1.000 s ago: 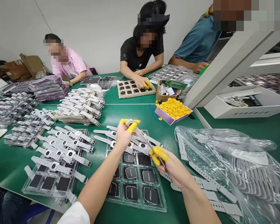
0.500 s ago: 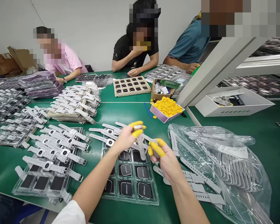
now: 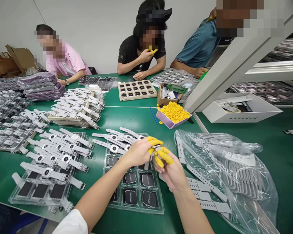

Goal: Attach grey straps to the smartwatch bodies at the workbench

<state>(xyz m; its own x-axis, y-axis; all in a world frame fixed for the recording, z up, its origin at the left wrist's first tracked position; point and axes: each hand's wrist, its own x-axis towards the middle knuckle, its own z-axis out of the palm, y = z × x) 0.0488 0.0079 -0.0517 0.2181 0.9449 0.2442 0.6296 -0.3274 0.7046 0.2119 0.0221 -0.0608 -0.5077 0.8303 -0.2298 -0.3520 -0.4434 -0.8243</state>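
My left hand, with yellow finger covers, is closed on a watch whose pale strap hangs down. Close against it, my right hand pinches a grey strap piece at the watch; fingers partly hide both. Below lies a clear tray with dark square watches in its compartments. Several watches with grey straps lie across its far end. To the right of my right hand, loose grey straps rest beside a clear plastic bag of straps.
Strapped watches on trays fill the left side, with more stacks behind. A box of yellow finger covers, a tan tray and a white bin stand farther back. Three people sit across the table; a slanted post rises at right.
My left hand has moved right and my right hand slightly left, so they now meet at the watch. The person in black has shifted the raised hand a little.
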